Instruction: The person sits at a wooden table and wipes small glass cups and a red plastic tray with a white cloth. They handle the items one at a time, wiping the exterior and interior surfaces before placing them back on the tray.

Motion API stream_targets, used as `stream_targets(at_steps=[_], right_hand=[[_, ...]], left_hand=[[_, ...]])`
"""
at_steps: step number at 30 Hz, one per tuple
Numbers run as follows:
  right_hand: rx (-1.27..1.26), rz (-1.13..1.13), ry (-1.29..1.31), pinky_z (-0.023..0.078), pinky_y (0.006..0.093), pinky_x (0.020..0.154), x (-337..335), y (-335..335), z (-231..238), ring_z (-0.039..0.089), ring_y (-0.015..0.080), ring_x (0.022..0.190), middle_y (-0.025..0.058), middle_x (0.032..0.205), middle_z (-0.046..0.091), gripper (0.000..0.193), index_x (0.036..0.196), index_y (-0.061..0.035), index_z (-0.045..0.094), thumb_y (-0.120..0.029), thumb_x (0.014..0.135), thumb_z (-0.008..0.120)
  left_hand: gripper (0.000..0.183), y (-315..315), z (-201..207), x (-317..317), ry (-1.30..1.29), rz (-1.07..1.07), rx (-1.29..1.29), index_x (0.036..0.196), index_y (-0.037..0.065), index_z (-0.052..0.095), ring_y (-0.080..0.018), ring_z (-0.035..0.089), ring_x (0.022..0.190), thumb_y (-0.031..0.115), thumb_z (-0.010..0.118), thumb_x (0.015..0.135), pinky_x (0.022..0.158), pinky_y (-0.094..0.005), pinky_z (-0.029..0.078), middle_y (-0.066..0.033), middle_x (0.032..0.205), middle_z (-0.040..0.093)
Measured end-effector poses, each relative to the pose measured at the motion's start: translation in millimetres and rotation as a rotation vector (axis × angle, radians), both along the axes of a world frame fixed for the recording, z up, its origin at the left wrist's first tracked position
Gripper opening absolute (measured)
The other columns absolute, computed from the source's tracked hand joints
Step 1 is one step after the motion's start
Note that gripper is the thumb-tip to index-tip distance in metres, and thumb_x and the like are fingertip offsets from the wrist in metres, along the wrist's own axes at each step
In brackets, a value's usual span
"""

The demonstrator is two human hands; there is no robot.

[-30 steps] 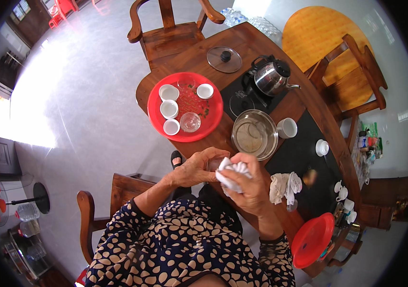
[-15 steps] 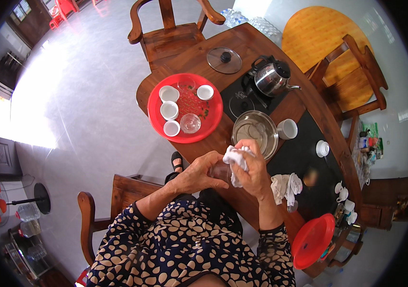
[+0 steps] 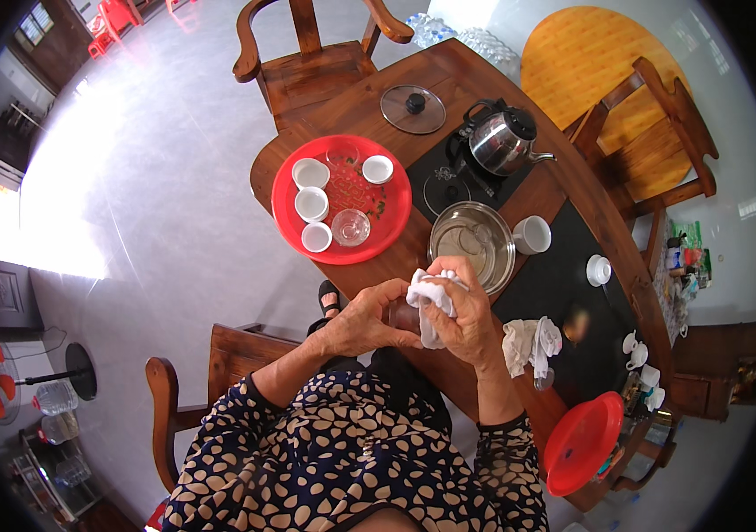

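My left hand (image 3: 362, 324) is curled around a clear glass cup (image 3: 402, 319), mostly hidden by the fingers. A bunched white cloth (image 3: 432, 300) is gripped in my right hand (image 3: 469, 321) and pressed against the cup's rim. Both hands are held over the near edge of the wooden table (image 3: 378, 277). Just beyond them stands a steel pot (image 3: 509, 266) with water and clear glass in it. To the left, a round red tray (image 3: 285, 213) bears several white cups (image 3: 311, 204) and a glass bowl (image 3: 350, 228).
A white mug (image 3: 532, 235) stands beside the pot. Behind are a steel kettle (image 3: 500, 146) and a glass lid (image 3: 413, 110). Crumpled cloths (image 3: 529, 343) and a red basin (image 3: 584, 443) lie to the right. Wooden chairs (image 3: 307, 75) flank the table.
My right hand and the white cloth have shifted slightly left, with the cloth turned at the cup's rim. My left hand keeps its hold on the glass cup.
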State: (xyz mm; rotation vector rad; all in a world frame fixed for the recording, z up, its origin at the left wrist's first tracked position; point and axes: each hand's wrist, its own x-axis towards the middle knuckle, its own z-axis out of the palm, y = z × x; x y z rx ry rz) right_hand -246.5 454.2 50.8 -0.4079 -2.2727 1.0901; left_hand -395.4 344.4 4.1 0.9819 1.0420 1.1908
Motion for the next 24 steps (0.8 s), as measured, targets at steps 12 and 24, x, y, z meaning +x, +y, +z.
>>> stream_targets(at_steps=[12,24], right_hand=[[-0.589,-0.281,-0.133,0.046,0.0268,0.061,11.7,-16.4,-28.3,0.058,0.016,0.067,0.0054,0.084,0.058,0.017,0.1,0.0009,0.061,-0.015,0.092,0.058],[-0.555,-0.192,-0.213,0.048,0.0295,0.055,23.7,-1.4,-20.6,0.062,0.0157,0.063,0.0083,0.076,0.065,0.036,0.09,0.0007,0.064,-0.034,0.085,0.069]], left_hand=[[0.061,-2.5,5.6,6.9,0.306,0.229,0.234,0.118,0.002,0.047,-0.0184,0.058,0.098,0.015,0.083,0.07,0.081,-0.0329,0.05,-0.0093,0.106,0.057],[0.051,1.0,37.1,7.5,0.979,0.264,0.562,0.113,0.012,0.061,-0.0263,0.057,0.096,0.006,0.077,0.065,0.078,-0.0366,0.053,-0.0123,0.117,0.049]])
